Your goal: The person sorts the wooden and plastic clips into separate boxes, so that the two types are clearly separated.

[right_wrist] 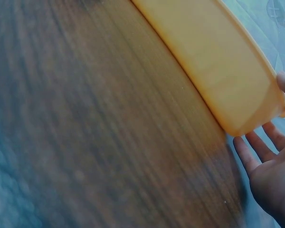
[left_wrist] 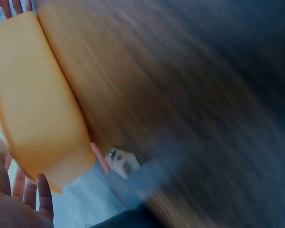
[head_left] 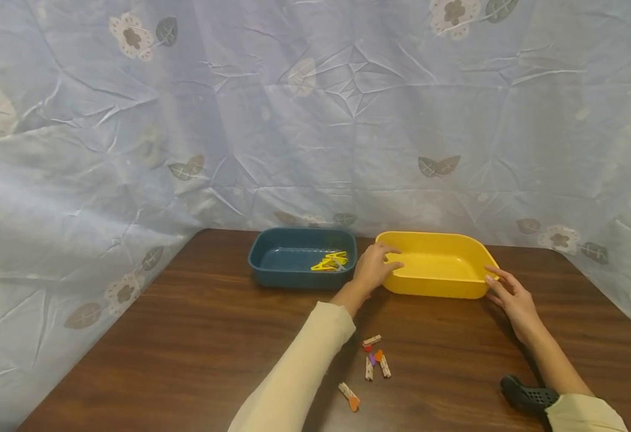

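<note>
A yellow bin (head_left: pixel 434 288) stands at the back of the table, a hand at each end. My left hand (head_left: pixel 372 267) is at its left end, thumb and a finger spread apart over the rim. In the left wrist view those fingers (left_wrist: pixel 44 192) look loosely straight. My right hand (head_left: pixel 515 306) touches the right end; in the right wrist view its fingers (right_wrist: pixel 261 147) lie nearly straight against the outer wall, thumb near the rim. A blurred clothespin with an orange piece (left_wrist: pixel 123 162) shows close to the bin in the left wrist view.
Left of the yellow bin stands a dark blue bin (head_left: pixel 294 279) holding yellow and grey clips (head_left: pixel 331 262). Several wooden clothespins (head_left: pixel 384 366) with coloured hearts lie on the table (head_left: pixel 197 360) in front. A black strap device (head_left: pixel 528 396) is on the right wrist. Patterned cloth (head_left: pixel 315 120) hangs behind.
</note>
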Motion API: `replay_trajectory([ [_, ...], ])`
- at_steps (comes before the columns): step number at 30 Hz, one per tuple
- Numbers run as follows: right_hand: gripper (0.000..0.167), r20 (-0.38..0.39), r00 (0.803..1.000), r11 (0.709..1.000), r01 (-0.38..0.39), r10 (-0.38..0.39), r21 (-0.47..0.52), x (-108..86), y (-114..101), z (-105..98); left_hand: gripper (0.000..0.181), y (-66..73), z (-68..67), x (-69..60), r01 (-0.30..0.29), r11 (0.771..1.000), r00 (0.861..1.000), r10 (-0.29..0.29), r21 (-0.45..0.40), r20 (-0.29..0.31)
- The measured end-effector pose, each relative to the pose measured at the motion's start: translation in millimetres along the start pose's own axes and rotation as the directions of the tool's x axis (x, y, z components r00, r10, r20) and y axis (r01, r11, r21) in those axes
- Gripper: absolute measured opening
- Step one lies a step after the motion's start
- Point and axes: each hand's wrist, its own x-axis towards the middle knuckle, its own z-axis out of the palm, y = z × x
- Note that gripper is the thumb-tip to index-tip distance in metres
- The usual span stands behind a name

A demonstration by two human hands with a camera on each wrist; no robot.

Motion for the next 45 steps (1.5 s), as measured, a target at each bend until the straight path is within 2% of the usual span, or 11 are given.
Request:
replay_trajectory([
  [3, 0.048, -0.011, 1.0, 1.0, 0.002, -0.002, -0.008, -1.0, 0, 0, 0.031, -0.5, -7.4, -3.0, -0.056, 0.998, 0.998, 0.055, -0.031, -0.04],
  [6, 0.049, -0.012, 1.0, 0.999, 0.004, -0.005, -0.044, -0.4, -2, 1, 0.03, -0.1, -18.7, -7.5, -0.107, 0.99, 0.993, 0.102, -0.093, -0.051],
  [11, 0.048, -0.015, 1.0, 1.0, 0.015, -0.016, -0.024, 3.4, -6, 3, 0.027, -2.4, -37.8, -22.6, -0.15, 0.974, 0.988, 0.152, -0.172, -0.001],
  [13, 0.048, -0.016, 1.0, 1.0, 0.015, -0.015, -0.005, 4.2, -7, 4, 0.026, -6.1, -42.7, -31.9, -0.152, 0.968, 0.986, 0.163, -0.2, 0.035],
  [18, 0.047, -0.022, 1.0, 1.0, 0.01, -0.01, -0.008, 4.4, -7, 4, 0.024, -18.7, -48.0, -56.9, -0.117, 0.954, 0.983, 0.151, -0.276, 0.104],
  [22, 0.047, -0.02, 1.0, 1.0, 0.008, -0.009, -0.028, 4.8, -7, 3, 0.022, -28.0, -48.4, -68.4, -0.083, 0.945, 0.986, 0.124, -0.316, 0.112],
  [24, 0.048, -0.018, 1.0, 1.0, 0.007, -0.007, -0.029, 5.2, -7, 2, 0.022, -31.7, -48.9, -70.3, -0.074, 0.949, 0.986, 0.115, -0.308, 0.117],
  [28, 0.048, -0.018, 1.0, 1.0, 0.001, -0.001, -0.005, 5.1, -6, 0, 0.024, -38.9, -50.2, -71.2, -0.057, 0.969, 0.984, 0.095, -0.239, 0.15],
  [35, 0.049, -0.016, 1.0, 0.997, -0.007, 0.006, -0.075, 1.8, -4, -2, 0.023, -51.2, -42.7, -76.6, -0.003, 0.992, 0.978, 0.028, -0.123, 0.205],
  [39, 0.048, -0.017, 1.0, 0.997, -0.001, 0.0, -0.082, 1.1, -3, -1, 0.027, -49.6, -34.7, -79.7, 0.02, 0.999, 0.979, -0.01, -0.047, 0.203],
  [45, 0.05, -0.003, 1.0, 0.995, -0.01, 0.01, -0.097, -0.2, -1, -1, 0.03, -41.9, -24.5, -79.8, 0.094, 0.995, 0.98, -0.095, 0.015, 0.175],
])
